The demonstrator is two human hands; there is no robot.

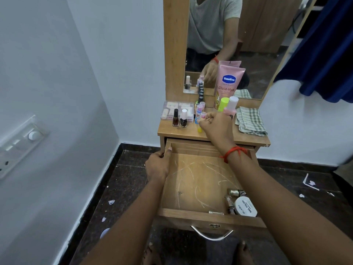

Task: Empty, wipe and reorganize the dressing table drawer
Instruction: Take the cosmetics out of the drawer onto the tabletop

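The wooden drawer (193, 180) is pulled out below the dressing table top (191, 131). My left hand (158, 165) grips the drawer's left wall. Over the tabletop, my right hand (215, 127) closes on a small pink lip balm tube (202, 116) beside other balm tubes (198, 111). The drawer's front right corner holds a white nail polish remover tub (245, 206), a small bottle (234, 192) and a few small items. On the top stand two dark nail polish bottles (179, 118), a clear plastic box (176, 109), a pink Vaseline tube (228, 85) and a checked cloth (250, 121).
A mirror (238, 44) rises behind the tabletop, reflecting a person. A white wall with a switch panel (21, 142) is on the left. Blue fabric (328, 54) hangs at the upper right. The dark floor (131, 188) carries paper scraps. The drawer's metal handle (211, 235) faces me.
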